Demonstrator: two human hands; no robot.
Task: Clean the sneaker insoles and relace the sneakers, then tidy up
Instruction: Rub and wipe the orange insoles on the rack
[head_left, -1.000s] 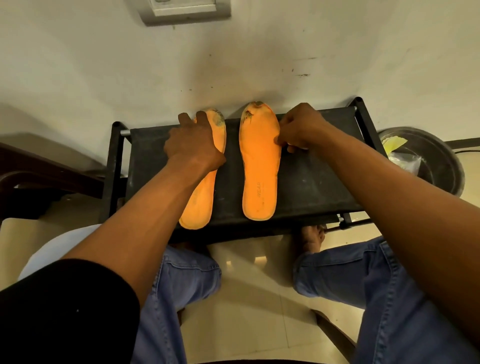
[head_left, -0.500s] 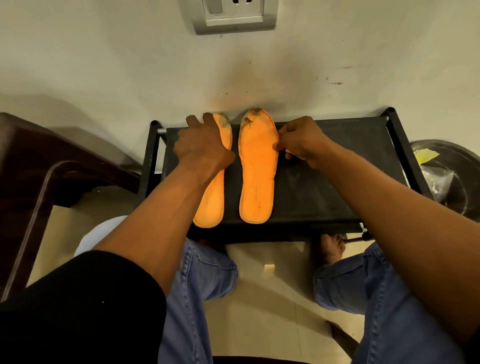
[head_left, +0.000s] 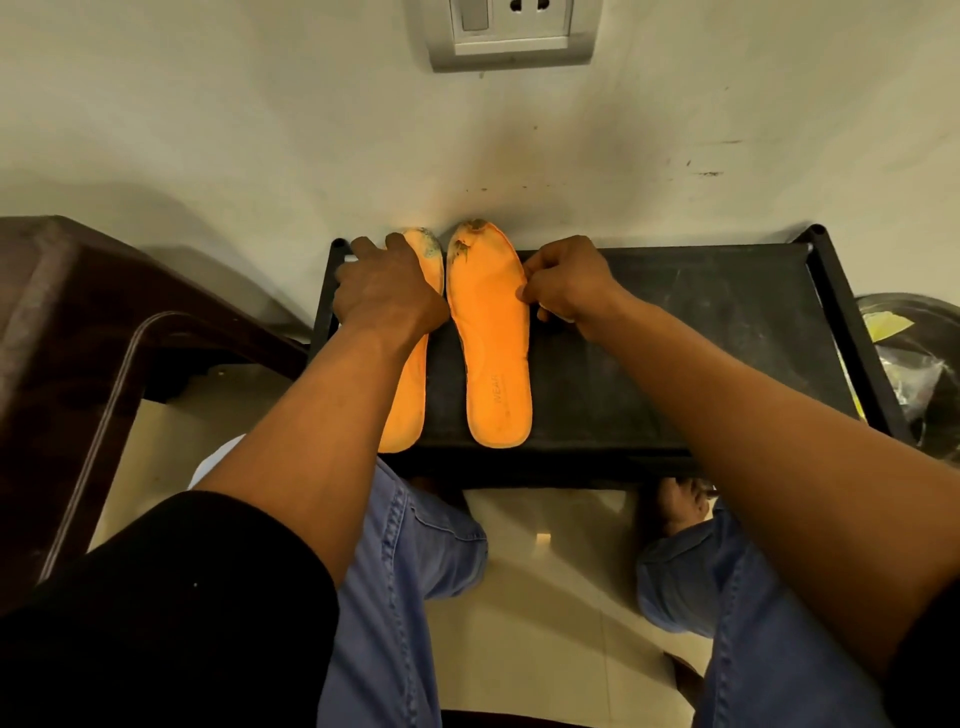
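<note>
Two orange insoles lying side by side on a black shelf top (head_left: 675, 332), toes pointing at the wall. The left hand (head_left: 387, 291) lies flat over the front half of the left insole (head_left: 410, 400), fingers pretty much straight and pressing it down. Right next to it, the right hand (head_left: 571, 283) has its fingers curled and pinches the outer edge of the right insole (head_left: 491, 338) (both toe ends look grubby with dark stains). Off past the right hand sits a dark bin (head_left: 930, 364) with wrappers in it. Above both hands there's a wall socket (head_left: 511, 31).
</note>
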